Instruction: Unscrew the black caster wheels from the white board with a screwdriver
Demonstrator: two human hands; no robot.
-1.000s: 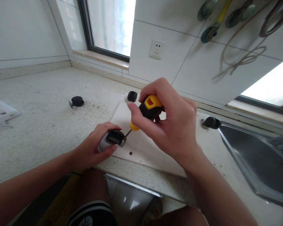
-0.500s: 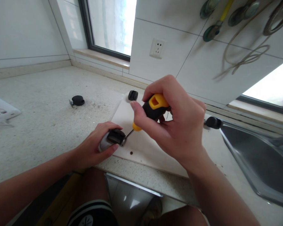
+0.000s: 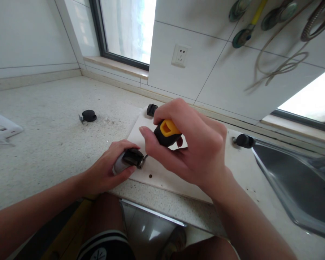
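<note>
My left hand (image 3: 112, 162) is wrapped around a black caster wheel (image 3: 133, 157) at the near left corner of a white board (image 3: 176, 173). A whitish rounded thing (image 3: 119, 164) also lies under that palm; its kind is unclear. In my right hand (image 3: 195, 144) is a screwdriver (image 3: 168, 130) with a yellow and black handle, and its thin shaft reaches the caster's metal plate. The tip itself is hidden. Two more casters sit on the board, a far left caster (image 3: 151, 109) and a right caster (image 3: 244, 141). A small dark hole or screw (image 3: 150, 176) shows near the front edge.
A loose caster (image 3: 89, 115) lies on the speckled counter (image 3: 56, 144), with crumbs of dirt beside it. At far left is a white plastic item (image 3: 2, 126). A steel sink (image 3: 303, 187) lies to the right. The tiled wall carries a socket (image 3: 180, 55) and pipes.
My right hand, with the screwdriver, has moved down and left, and its wrist has turned. The left hand holds the caster in the same place.
</note>
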